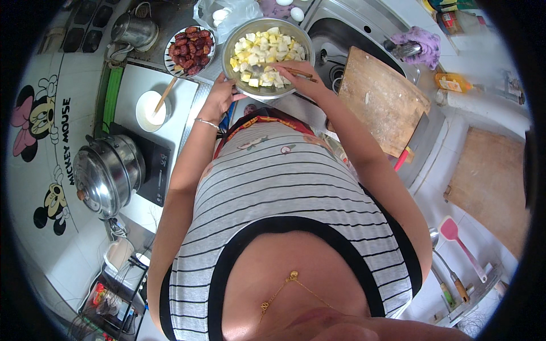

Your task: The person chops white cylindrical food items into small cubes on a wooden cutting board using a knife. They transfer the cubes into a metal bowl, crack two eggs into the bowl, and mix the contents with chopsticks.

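Note:
A steel mixing bowl (311,51) holds many pale and yellow cubes of food (266,47). My left hand (222,96) grips the bowl's near left rim. Over the bowl's near right side, my right hand (303,79) holds wooden chopsticks (303,74), whose front ends are hidden by the fingers. Just left of the bowl, a patterned plate (168,64) is piled with red dried dates (191,49). Farther left, a white bowl (141,111) contains a whitish substance and a wooden chopstick (165,94) leaning on its rim.
Eggs (297,14) and a plastic bag (245,13) lie beyond the steel bowl. To the right are a sink (332,32), a floury cutting board (379,102) and a knife's red handle (401,160). A steamer pot (108,174) stands on an induction cooker (155,170) at left.

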Tool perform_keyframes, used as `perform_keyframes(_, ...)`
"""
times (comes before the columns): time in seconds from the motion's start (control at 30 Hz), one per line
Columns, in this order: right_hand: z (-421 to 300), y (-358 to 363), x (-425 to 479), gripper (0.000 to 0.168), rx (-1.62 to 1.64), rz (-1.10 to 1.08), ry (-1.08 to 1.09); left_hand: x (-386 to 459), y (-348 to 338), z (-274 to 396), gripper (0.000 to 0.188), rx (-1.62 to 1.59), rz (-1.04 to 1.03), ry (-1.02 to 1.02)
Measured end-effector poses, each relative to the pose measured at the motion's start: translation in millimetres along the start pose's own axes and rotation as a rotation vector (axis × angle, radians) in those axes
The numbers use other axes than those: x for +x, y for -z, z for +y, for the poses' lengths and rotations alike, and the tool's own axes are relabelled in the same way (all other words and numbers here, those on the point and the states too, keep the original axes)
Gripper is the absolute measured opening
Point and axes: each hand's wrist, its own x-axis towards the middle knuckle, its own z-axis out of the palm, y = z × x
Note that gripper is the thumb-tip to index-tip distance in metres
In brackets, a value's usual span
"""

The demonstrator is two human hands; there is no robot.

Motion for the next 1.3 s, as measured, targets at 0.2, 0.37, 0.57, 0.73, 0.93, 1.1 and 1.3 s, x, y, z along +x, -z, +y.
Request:
perform_keyframes(0.2, -21.8, 25.9, 3.7, 0.022, 0.061, 0.046, -0.224, -2.3, -5.9, 1.3, 0.041, -0.034, 0.058, -0.033)
perform_keyframes(0.37, -20.5, 73.4, 28.7, 0.02, 0.035, 0.329, -0.287, 1.4, 0.7, -2.4, 0.042, -0.019, 0.042, -0.032)
perform_keyframes(0.57, 25.7, 23.9, 53.0, 0.024, 0.214, 0.366, -0.342, 3.3, -3.1, 2.6, 0.045, 0.011, 0.02, -0.018)
perform_keyframes(0.73, 1.6, -13.8, 34.6, 0.022, 0.306, 0.36, -0.177, 4.3, -2.3, 2.5, 0.046, 0.005, 0.045, -0.011)
perform_keyframes(0.93, -42.7, -6.7, -0.7, 0.022, 0.022, 0.225, -0.049, 3.6, -2.9, 1.6, 0.043, 0.024, 0.041, -0.007)
perform_keyframes(1.1, -66.8, 2.2, -18.8, 0.022, 0.092, 0.102, -0.192, 0.9, -1.8, 0.7, 0.039, -0.01, 0.043, -0.032)
perform_keyframes(1.3, -12.7, -13.4, 3.6, 0.021, 0.117, 0.164, 0.015, -4.3, -4.8, 4.6, 0.04, -0.007, 0.015, -0.03)
